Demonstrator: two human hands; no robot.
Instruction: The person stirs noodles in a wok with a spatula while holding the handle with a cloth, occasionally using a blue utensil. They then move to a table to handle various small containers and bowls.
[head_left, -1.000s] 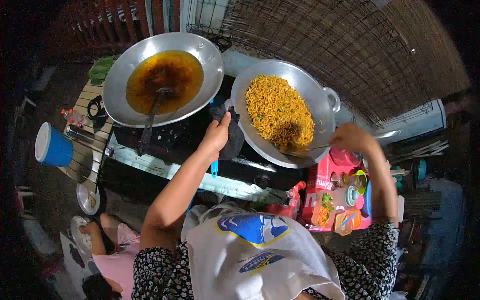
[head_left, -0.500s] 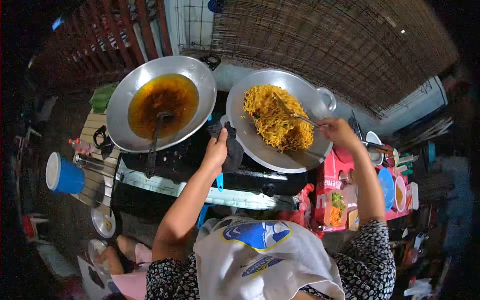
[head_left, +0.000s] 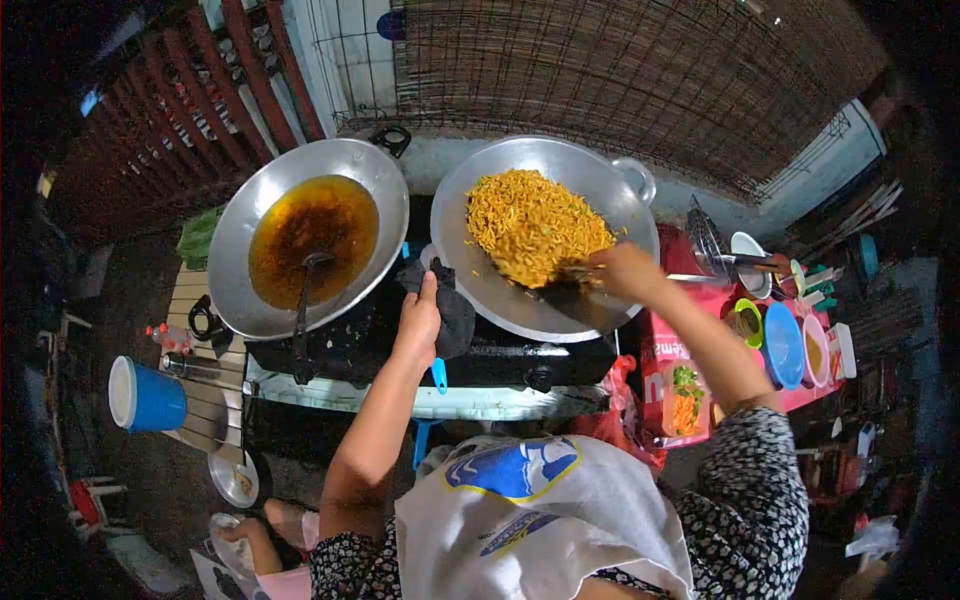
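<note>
Yellow noodles lie heaped in the right wok. My right hand is over that wok's right side, closed around the handle of a metal spatula; its blade is blurred and partly hidden at the noodles' lower edge. At the wok's left rim, my left hand grips a black cloth with the thumb on top. The cloth covers the rim's handle there. Left of it, a second wok contains dark orange oil, with a dark ladle resting over its front rim.
Both woks stand on a black stove. To the right, a red table holds a blue bowl, a pink bowl and a tub of cut vegetables. A blue bucket stands left. Another person's arm shows lower left.
My right hand has moved left and slightly down with the spatula, and the noodles have shifted into a more spread heap. My left hand keeps its hold on the cloth. The whole view has shifted slightly.
</note>
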